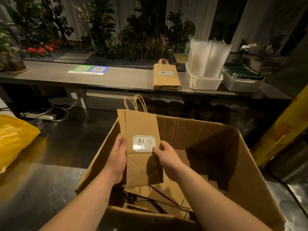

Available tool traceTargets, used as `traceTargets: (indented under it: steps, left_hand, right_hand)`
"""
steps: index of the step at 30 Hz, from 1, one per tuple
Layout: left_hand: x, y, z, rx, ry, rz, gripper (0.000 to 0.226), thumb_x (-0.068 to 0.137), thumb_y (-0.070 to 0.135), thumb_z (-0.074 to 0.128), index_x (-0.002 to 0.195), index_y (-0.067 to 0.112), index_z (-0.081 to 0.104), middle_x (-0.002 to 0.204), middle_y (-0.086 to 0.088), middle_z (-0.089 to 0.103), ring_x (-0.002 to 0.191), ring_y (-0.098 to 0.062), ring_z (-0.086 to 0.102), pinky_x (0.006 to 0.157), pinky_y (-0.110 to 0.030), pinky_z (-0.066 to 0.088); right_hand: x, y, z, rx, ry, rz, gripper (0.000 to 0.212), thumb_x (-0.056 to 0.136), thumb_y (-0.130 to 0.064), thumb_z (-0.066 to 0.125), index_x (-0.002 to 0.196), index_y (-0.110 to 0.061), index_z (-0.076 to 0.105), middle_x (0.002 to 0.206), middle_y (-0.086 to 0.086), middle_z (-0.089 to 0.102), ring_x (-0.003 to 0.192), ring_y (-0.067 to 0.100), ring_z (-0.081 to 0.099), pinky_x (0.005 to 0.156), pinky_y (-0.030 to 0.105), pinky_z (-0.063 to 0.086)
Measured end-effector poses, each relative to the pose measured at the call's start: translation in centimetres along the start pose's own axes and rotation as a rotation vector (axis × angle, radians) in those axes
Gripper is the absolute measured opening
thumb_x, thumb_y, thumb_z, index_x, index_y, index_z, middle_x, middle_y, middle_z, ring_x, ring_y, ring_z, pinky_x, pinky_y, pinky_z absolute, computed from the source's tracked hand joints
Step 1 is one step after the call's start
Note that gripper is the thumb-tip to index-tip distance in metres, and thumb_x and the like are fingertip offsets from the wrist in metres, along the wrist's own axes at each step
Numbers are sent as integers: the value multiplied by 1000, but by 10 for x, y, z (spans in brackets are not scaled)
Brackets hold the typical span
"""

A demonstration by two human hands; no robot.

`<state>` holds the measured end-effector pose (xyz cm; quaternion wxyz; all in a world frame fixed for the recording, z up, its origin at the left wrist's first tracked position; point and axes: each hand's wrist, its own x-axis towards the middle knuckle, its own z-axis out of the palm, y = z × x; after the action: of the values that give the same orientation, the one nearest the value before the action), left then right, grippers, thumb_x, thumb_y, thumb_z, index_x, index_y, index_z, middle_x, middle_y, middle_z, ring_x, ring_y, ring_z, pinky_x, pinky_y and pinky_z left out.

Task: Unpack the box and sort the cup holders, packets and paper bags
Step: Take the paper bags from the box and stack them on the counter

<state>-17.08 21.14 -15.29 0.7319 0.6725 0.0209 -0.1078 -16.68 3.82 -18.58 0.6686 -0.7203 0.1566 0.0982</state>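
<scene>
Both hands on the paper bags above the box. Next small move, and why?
Probably lift the paper bags clear of the box and carry them toward the stack of bags on the counter: left hand and right hand grip them, and matching bags lie there.

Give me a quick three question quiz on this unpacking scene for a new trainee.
1. True or false: the left hand and right hand both grip the held paper bags over the cardboard box.
2. The bag stack on the counter lies: A) left of the white tub; B) inside it; C) on the floor.
3. Fill in: the label on the front held bag reads ___.
Key: 1 true; 2 A; 3 9.9.
</scene>
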Motion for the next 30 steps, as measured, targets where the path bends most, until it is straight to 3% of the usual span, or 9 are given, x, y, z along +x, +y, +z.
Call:
traceTargets:
  steps: [5, 10, 13, 17, 19, 22, 25, 28, 30]
  left_hand:
    - [2, -10, 2, 300, -2, 25, 68, 99, 20, 67, 151, 43, 30, 133, 21, 54, 129, -9, 49, 114, -48, 40]
    - [4, -11, 0, 315, 123, 84, 61, 97, 15, 68, 143, 45, 40, 125, 27, 55, 127, -6, 47, 109, -47, 43]
    - [5, -9, -5, 251, 248, 149, 54, 97, 15, 69, 138, 42, 46, 125, 23, 58, 125, -9, 52, 106, -50, 48]
    - [6, -8, -6, 262, 287, 202, 62, 95, 14, 71, 146, 37, 42, 132, 16, 58, 128, -12, 52, 107, -51, 49]
    - [5, -7, -4, 286, 277, 215, 65, 94, 12, 72, 145, 39, 42, 129, 19, 56, 127, -9, 49, 106, -49, 47]
    - [6, -9, -7, 278, 316, 229, 63, 95, 13, 71, 144, 38, 42, 131, 16, 57, 126, -10, 50, 103, -45, 48]
    - [6, -9, -12, 227, 402, 230, 54, 97, 16, 69, 139, 36, 43, 131, 10, 58, 123, -15, 54, 102, -49, 52]
    - [7, -9, -14, 201, 457, 214, 54, 99, 15, 66, 144, 29, 40, 136, 4, 56, 123, -18, 54, 102, -50, 53]
    - [7, -9, -13, 200, 459, 219, 54, 99, 14, 66, 144, 28, 39, 137, 3, 56, 122, -16, 54, 100, -48, 53]
  right_hand:
    - [8, 9, 7, 51, 54, 20, 36, 102, -34, 61, 134, -21, 55, 127, 2, 66, 115, 20, 63, 98, 40, 56]
    - [9, 10, -8, -89, 27, -89, 27, 104, -38, 56, 127, -25, 55, 124, -3, 65, 111, 13, 63, 84, 26, 52]
    - [12, 28, -20, -582, 82, -60, 48, 99, -46, 60, 140, -24, 49, 140, 0, 57, 124, 17, 57, 98, 32, 50]
    - [11, 56, -19, -1286, -224, 71, 103, 82, -52, 79, 161, -22, 20, 165, 9, 25, 152, 34, 24, 121, 52, 33]
    - [7, 57, -14, -1433, -289, 90, 108, 81, -45, 83, 162, -22, 15, 163, 13, 28, 148, 40, 30, 118, 54, 36]
    - [4, 52, -9, -1464, -312, 79, 85, 85, -20, 80, 155, -21, 32, 143, 13, 51, 128, 35, 54, 105, 47, 52]
    - [0, 38, -14, -1412, -306, 100, 42, 91, -16, 71, 131, -20, 59, 115, 6, 64, 105, 24, 62, 96, 40, 56]
    - [-6, 10, -26, -1395, -112, 10, 21, 94, -21, 68, 115, -21, 67, 101, 1, 66, 95, 19, 64, 90, 35, 58]
    - [-11, -6, -39, -1395, -3, -26, 17, 96, -18, 65, 112, -22, 67, 102, 0, 66, 97, 20, 64, 97, 39, 54]
